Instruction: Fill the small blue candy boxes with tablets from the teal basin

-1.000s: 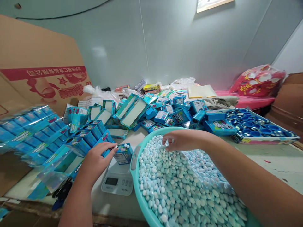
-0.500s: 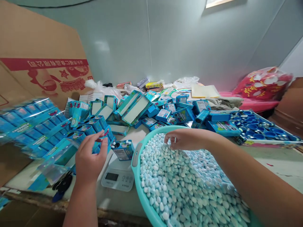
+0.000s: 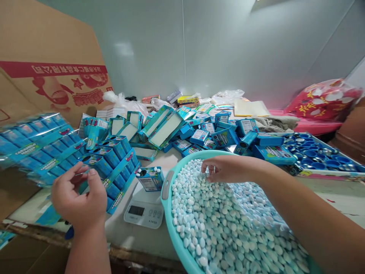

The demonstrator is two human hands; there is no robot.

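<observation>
My left hand (image 3: 78,196) hovers at the lower left, fingers curled loosely apart, holding nothing I can see, close to rows of blue boxes (image 3: 112,161). A small blue box (image 3: 150,178) with white candies heaped on top stands on a white scale (image 3: 144,211). My right hand (image 3: 225,169) rests over the teal basin (image 3: 168,190), which is full of pale blue and white candies (image 3: 228,224). Its fingertips are pinched together among the candies at the far side.
Loose blue boxes (image 3: 216,137) are piled across the table behind the basin. A tray of blue round lids (image 3: 316,158) lies at the right. A large cardboard box (image 3: 42,64) leans at the left, with wrapped packs of blue boxes (image 3: 31,144) below it. A red patterned bag (image 3: 325,101) sits far right.
My left hand has drawn back from the box on the scale, down and to the left. My right hand has stayed over the candies.
</observation>
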